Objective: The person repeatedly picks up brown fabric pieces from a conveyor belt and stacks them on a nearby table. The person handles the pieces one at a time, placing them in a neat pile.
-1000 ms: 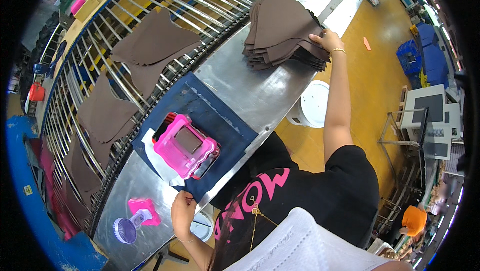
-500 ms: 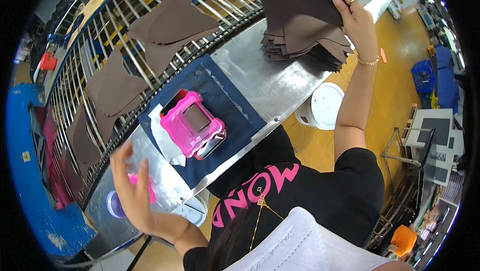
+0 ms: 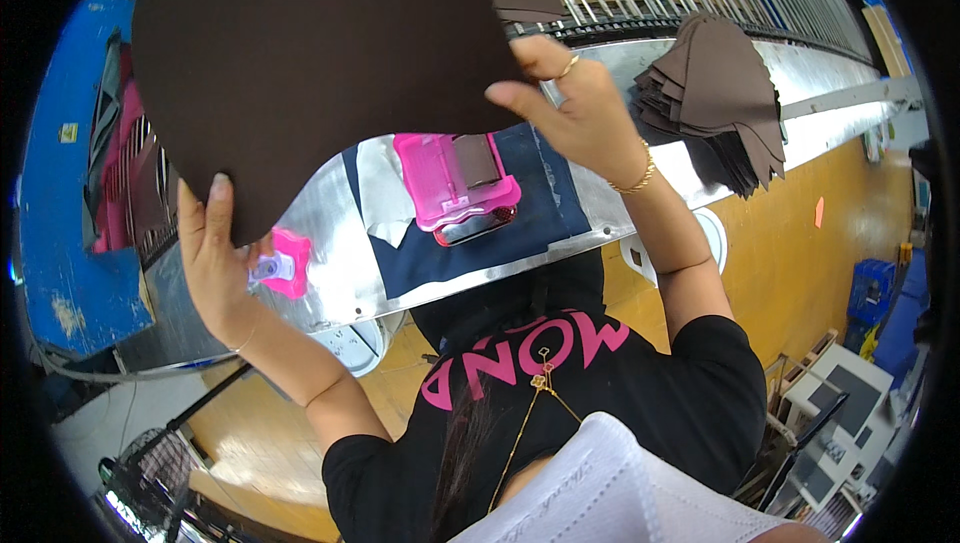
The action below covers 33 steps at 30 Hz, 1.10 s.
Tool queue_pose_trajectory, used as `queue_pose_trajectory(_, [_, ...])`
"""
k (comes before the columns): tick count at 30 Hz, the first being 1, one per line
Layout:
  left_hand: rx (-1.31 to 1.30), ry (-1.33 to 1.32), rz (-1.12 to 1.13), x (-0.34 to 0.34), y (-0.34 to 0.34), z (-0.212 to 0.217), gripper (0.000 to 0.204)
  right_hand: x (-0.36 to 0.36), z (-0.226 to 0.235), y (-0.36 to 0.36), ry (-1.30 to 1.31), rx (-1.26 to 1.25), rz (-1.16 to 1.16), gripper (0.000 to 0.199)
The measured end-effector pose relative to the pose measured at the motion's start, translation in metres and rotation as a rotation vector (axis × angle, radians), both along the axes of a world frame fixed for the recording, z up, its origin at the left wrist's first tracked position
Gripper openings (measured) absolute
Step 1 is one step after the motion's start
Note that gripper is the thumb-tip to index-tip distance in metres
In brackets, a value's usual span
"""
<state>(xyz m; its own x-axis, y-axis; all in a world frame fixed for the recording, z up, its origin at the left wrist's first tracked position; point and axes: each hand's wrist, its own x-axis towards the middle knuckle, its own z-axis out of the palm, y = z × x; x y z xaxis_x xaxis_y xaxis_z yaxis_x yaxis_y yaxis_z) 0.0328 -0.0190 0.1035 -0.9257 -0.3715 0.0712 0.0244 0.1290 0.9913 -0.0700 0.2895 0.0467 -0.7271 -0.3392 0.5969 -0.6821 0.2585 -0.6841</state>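
One brown sheet (image 3: 330, 53) swung left (two hands (image 3: 212, 273) gripping).

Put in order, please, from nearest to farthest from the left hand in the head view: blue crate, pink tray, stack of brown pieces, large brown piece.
From the left hand:
1. Large brown piece: in its grasp.
2. Pink tray: to its right, on the table.
3. Stack of brown pieces: farther right.
4. Blue crate: far right, beyond the table.
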Motion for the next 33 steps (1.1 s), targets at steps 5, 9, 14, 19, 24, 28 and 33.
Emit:
queue_pose_trajectory(5, [-0.076,0.020,-0.069,0.024,-0.049,-0.006,0.019,0.001,-0.027,-0.023,0.017,0.116,0.126,0.028])
queue_pose_trajectory(9, [-0.122,0.036,0.015,0.029,-0.056,-0.019,0.018,0.001,-0.033,-0.027,0.032,0.203,0.145,0.024])
queue_pose_trajectory(14, [-0.215,-0.071,-0.050,0.029,-0.057,-0.025,0.017,0.002,-0.037,-0.017,0.136,0.262,0.137,0.021])
queue_pose_trajectory(19, [-0.197,-0.187,-0.244,0.007,-0.035,-0.052,0.016,0.006,-0.049,0.024,0.115,0.292,0.056,0.018])
queue_pose_trajectory(24, [-0.489,-0.177,-0.361,-0.023,0.007,-0.068,0.010,0.023,-0.092,0.085,-0.135,0.302,-0.096,0.011])
queue_pose_trajectory(28, [-0.776,0.051,-0.521,-0.045,0.043,-0.064,0.011,0.048,-0.094,0.114,-0.402,0.179,-0.313,0.012])
queue_pose_trajectory(33, [-0.927,0.333,-0.668,-0.070,0.097,-0.061,0.010,0.060,-0.076,0.203,-0.541,0.210,-0.486,0.013])
